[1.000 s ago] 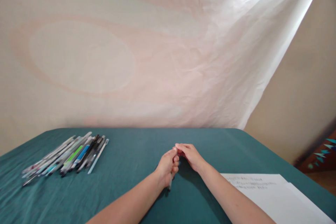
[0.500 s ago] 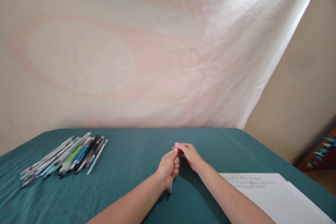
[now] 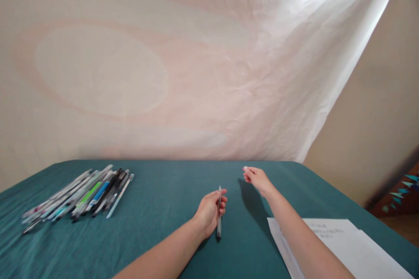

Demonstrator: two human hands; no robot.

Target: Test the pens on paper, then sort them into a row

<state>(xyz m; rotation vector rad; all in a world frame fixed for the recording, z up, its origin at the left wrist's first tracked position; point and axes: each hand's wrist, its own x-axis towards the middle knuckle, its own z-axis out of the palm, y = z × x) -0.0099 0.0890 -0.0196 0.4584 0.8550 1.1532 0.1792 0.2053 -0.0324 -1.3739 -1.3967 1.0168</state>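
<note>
My left hand [image 3: 209, 211] is closed round a slim grey pen [image 3: 219, 226], which stands nearly upright over the teal tablecloth [image 3: 157, 231]. Its upper tip shows bare above my fingers. My right hand [image 3: 257, 178] is raised up and to the right of the pen, fingers pinched together on a small pale thing, apparently the pen's cap [image 3: 245, 168]. The two hands are apart.
A pile of several pens [image 3: 78, 195] lies at the left of the table. White sheets of paper [image 3: 340, 248] with handwriting lie at the front right, partly under my right forearm. A pale cloth backdrop [image 3: 183, 61] hangs behind the table.
The hands were joined at the pen's top end; now my right hand has pulled away up and to the right, and the pen's tip stands uncovered in my left hand.
</note>
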